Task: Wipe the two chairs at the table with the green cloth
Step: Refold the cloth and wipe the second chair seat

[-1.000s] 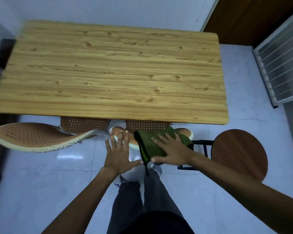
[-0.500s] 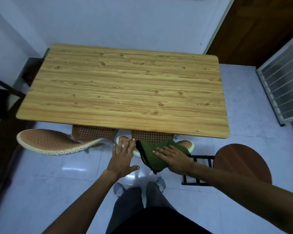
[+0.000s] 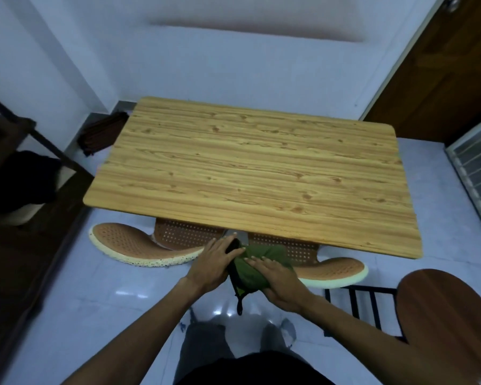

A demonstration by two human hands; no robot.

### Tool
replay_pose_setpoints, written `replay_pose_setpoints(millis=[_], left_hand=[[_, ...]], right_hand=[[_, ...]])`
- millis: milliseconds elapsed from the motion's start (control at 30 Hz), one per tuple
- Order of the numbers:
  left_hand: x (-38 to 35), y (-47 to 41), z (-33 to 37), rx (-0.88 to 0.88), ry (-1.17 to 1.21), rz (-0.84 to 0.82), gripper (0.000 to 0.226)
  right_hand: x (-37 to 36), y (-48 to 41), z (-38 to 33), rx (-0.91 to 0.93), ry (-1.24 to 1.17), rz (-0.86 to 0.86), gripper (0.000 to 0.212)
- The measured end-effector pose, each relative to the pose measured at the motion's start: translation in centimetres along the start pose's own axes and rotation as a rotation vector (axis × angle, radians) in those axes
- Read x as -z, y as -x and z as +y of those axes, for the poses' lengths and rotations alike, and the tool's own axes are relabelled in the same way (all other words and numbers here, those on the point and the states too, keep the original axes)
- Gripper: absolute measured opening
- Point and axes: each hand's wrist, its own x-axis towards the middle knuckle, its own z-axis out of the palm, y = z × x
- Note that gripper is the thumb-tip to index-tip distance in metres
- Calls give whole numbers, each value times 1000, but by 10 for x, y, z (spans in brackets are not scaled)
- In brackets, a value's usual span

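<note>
Two orange perforated chairs with pale rims are pushed under the near edge of the wooden table (image 3: 261,168). The left chair (image 3: 131,245) shows its curved back; the right chair (image 3: 339,269) shows part of its back. A folded green cloth (image 3: 257,266) lies over the left end of the right chair's back. My right hand (image 3: 281,279) lies flat on the cloth. My left hand (image 3: 215,259) grips the cloth's dark left edge, fingers curled over it. A dark strap hangs down from the cloth.
A round dark wooden stool (image 3: 444,315) with a black metal frame stands close at the right. A dark shelf frame (image 3: 25,140) is on the left, a wooden door (image 3: 450,79) and a window grille (image 3: 478,173) on the right. My legs stand on the shiny tiled floor.
The camera has tilted up and back, so the table looks farther away. My left hand moved right from the bare chair back onto the cloth's edge. My right hand stays on the cloth.
</note>
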Motion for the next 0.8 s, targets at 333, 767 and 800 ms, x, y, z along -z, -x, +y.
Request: replay_pose_setpoints(millis=[333,767,800], left_hand=[[30,81,-171,-68,-308,-86,52],[22,124,-217,-160,-119,-48,62],[21,124,-213,-154,-99,-59,65]], right_hand=[[-96,-128,-106,-84,126,-102,91],[-86,-181,-101,-366,-329,6,65],[-91,-188,-103,-435,-426,26,59]])
